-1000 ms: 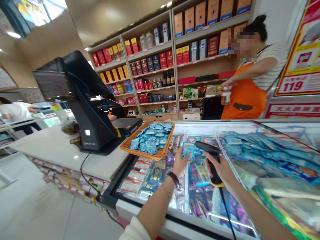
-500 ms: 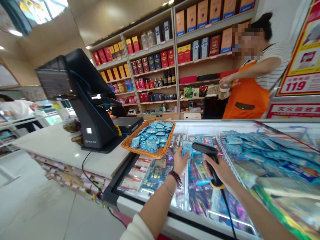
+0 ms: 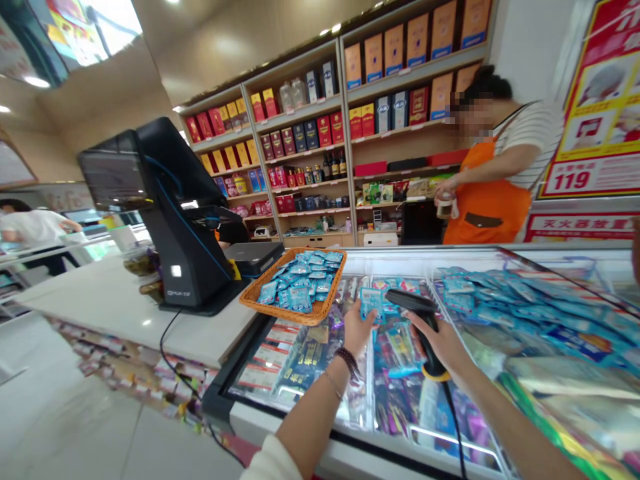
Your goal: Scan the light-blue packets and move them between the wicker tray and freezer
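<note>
My left hand (image 3: 358, 327) is closed on a small blue packet (image 3: 371, 301), held up over the glass-topped display case (image 3: 280, 407). In my right hand (image 3: 440, 343) is a black barcode scanner (image 3: 420, 313) with a yellow ring at its base, its cable hanging down. The scanner's head points left and is close to the packet; whether they touch I cannot tell. Left of my hands, an orange wicker basket (image 3: 327, 313) full of similar blue packets (image 3: 300, 280) rests across the counter's corner and the case. More blue packets (image 3: 525, 303) lie in a heap at the right.
A black cash register (image 3: 193, 253) stands on the white counter (image 3: 100, 287), its cable trailing over the edge. Behind the case, a co-worker in an orange apron (image 3: 487, 200) holds a cup (image 3: 444, 207). Shelves of boxes (image 3: 310, 137) line the back wall.
The view has tilted slightly upward, so the surroundings sit lower. Both hands keep the packet and scanner nearly in place. The co-worker's head has lowered toward the cup.
</note>
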`<state>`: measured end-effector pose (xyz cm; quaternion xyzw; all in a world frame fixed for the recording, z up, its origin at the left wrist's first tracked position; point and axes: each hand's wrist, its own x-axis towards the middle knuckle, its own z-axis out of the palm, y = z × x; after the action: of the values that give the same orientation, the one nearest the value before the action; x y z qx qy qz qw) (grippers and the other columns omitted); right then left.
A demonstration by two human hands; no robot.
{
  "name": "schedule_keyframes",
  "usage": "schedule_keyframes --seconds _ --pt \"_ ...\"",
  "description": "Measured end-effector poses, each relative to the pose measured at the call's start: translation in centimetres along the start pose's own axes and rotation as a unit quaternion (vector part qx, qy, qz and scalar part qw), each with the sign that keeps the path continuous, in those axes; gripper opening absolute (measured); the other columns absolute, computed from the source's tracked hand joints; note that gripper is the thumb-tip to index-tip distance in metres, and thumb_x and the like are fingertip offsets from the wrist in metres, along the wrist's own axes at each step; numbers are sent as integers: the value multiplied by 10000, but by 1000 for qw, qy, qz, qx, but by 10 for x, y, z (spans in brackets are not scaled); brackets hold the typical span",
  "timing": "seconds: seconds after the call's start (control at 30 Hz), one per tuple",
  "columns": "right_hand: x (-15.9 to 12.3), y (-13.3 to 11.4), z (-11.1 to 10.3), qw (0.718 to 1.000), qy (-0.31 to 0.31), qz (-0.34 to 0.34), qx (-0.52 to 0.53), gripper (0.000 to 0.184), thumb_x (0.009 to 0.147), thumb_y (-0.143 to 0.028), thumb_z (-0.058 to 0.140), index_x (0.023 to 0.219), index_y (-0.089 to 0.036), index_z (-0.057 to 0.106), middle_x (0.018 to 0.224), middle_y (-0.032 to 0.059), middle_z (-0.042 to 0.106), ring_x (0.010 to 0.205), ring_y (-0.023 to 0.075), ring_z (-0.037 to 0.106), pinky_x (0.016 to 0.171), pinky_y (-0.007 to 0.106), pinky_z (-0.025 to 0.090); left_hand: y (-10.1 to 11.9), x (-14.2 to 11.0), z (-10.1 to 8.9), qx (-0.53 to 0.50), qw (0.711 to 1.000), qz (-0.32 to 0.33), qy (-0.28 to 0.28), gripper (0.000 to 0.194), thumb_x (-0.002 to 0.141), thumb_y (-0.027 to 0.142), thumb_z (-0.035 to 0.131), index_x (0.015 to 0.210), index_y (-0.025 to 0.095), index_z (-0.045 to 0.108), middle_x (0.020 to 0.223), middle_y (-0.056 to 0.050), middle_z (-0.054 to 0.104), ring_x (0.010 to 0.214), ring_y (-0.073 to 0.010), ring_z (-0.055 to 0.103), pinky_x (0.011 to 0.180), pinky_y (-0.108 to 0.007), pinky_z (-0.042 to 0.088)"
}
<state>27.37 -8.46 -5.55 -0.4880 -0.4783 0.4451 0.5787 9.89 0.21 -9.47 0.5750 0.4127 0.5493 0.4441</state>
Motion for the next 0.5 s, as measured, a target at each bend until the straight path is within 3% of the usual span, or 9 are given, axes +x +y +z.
schedule_keyframes --seconds 0.1,0.23,0.5 --pt "-1 -3 -19 998 46 -22 20 527 684 -693 771 565 -221 571 407 -18 536 317 119 463 341 256 368 5 -3 3 85 995 1 -43 278 798 409 741 913 178 635 794 -30 706 569 -166 698 519 -253 568" --pt "-9 -8 -64 992 117 -34 19 520 673 -679 787 571 -216 574 418 -19 541 323 115 467 337 245 361 7 -3 15 112 991 13 -73 292 805 451 707 925 193 639 800 -29 712 607 -191 714 574 -293 586" --pt "-45 -21 -170 948 316 -45 -19 493 673 -657 776 615 -200 598 469 -9 577 347 119 497 358 249 388 7 -4 81 69 989 -38 -128 411 742 426 783 1052 183 665 802 -22 702 703 -221 722 657 -327 607"
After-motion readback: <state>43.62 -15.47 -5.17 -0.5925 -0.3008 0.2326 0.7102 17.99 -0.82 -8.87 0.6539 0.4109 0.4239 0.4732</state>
